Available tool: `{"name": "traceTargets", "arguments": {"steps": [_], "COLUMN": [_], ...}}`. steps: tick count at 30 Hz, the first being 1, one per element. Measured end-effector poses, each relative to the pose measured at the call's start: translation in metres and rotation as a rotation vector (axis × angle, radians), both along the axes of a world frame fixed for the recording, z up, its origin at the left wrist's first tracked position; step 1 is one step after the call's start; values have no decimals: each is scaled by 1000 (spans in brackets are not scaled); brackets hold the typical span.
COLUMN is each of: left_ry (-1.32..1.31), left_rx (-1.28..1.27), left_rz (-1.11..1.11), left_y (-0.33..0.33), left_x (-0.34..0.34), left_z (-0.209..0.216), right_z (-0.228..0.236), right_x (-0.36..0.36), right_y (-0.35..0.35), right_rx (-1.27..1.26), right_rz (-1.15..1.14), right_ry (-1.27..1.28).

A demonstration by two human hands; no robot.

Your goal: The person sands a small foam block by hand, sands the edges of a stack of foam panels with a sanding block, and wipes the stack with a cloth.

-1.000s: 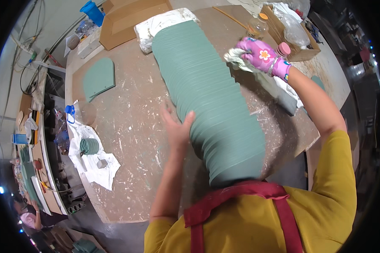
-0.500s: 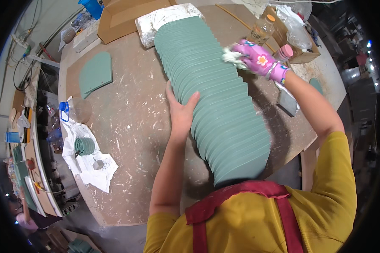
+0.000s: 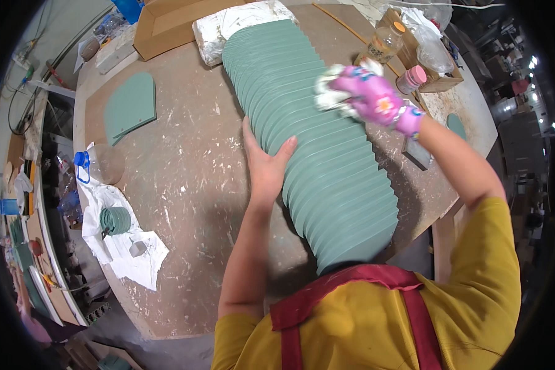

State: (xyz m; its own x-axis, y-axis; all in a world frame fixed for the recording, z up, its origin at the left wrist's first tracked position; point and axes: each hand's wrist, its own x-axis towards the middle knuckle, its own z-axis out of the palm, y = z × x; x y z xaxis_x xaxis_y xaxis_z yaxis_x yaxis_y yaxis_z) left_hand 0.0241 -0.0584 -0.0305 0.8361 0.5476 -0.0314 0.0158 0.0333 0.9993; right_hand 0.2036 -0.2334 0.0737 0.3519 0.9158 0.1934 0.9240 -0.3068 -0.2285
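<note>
A long leaning row of thin green panels [image 3: 327, 166], overlapped like fanned cards, runs from my chest to the far side of the table. My bare left hand [image 3: 267, 166] lies against the row's left edge, thumb spread from the fingers. My right hand [image 3: 376, 98], in a pink flowered glove, is closed round a crumpled white cloth [image 3: 332, 92] at the row's right edge, slightly blurred by motion. At the far end the panels lean on a white wrapped block [image 3: 243, 21].
One green panel [image 3: 132, 106] lies at the left, beyond a clear jug with a blue cap [image 3: 82, 159] and a white sheet [image 3: 132, 262] bearing a green roll [image 3: 115, 220]. Right of the row are a jar with an orange lid [image 3: 385, 43], a pink-lidded bottle [image 3: 411, 79] and a grey block [image 3: 417, 153].
My right hand with the cloth has moved slightly left and nearer to me along the row's right edge. My left hand keeps its place against the panels. The view has shifted a little.
</note>
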Motion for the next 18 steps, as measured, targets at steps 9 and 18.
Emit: {"name": "traceTargets", "arguments": {"steps": [9,18], "left_ry": [-13,-49], "left_rx": [-76,-162], "left_rz": [-9,32], "left_y": [2,-2], "left_x": [1,-1], "left_z": [-13,-1], "right_z": [8,-40], "right_x": [-29,57], "right_y": [110,16], "right_rx": [30,157], "right_rz": [353,-84], "right_ry": [52,36]}}
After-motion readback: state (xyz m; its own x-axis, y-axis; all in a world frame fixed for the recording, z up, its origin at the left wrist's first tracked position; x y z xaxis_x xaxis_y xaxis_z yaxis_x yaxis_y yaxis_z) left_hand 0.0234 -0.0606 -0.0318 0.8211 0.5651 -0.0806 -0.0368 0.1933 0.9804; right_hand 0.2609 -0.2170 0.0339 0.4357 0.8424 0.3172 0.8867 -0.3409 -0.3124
